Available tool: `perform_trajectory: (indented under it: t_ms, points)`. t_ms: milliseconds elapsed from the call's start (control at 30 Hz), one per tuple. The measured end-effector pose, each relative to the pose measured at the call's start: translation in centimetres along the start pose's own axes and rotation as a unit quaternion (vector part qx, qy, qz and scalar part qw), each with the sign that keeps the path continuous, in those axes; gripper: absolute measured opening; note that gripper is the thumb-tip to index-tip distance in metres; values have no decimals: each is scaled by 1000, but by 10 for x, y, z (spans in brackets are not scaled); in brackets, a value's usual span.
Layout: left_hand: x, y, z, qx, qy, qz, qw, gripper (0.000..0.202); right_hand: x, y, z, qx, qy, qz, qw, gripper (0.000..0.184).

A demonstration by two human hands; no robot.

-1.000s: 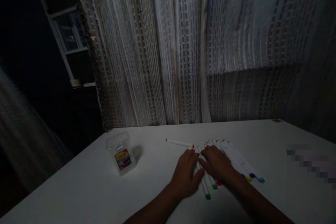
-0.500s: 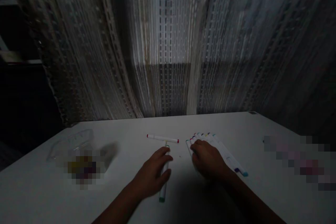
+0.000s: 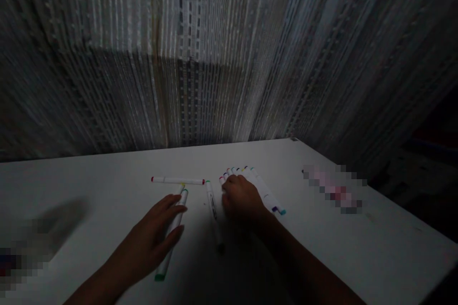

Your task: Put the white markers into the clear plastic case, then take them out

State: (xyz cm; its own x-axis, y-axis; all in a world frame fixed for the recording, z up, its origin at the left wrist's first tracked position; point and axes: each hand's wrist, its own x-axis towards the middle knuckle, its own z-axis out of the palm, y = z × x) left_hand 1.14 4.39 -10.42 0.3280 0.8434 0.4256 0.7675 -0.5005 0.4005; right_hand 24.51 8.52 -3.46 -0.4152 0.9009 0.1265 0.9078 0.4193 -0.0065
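My left hand [image 3: 150,238] lies flat on the white table [image 3: 358,248], fingers stretched over a green-capped marker [image 3: 171,243] with a second marker close beside it. My right hand [image 3: 241,198] rests palm down, fingers apart, on a row of several white markers [image 3: 263,190] with coloured ends. Between the hands lies a single marker [image 3: 213,212], dark at its near end, pointing away from me. A red-ended marker [image 3: 178,180] lies crosswise beyond my left fingertips.
A pale woven curtain [image 3: 214,57] hangs along the table's far edge. A blurred-out patch [image 3: 334,188] sits at the right of the table. Another blurred patch [image 3: 21,255] is at the left edge. The table's right corner [image 3: 293,139] drops off into darkness.
The view has swung right, so the clear box has left the frame. My left hand has dragged green-capped markers leftward out of the row. One marker now lies alone between the hands.
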Motion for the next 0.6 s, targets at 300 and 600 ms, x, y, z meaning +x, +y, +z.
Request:
perform_trajectory:
  t_ms: [300, 600]
  points:
    - [12, 12, -4, 8, 29, -4, 1000, 36, -5, -3, 7, 46, 26, -50, 997, 32]
    - [89, 20, 3, 127, -55, 4, 990, 43, -10, -11, 2, 54, -18, -106, 993, 26]
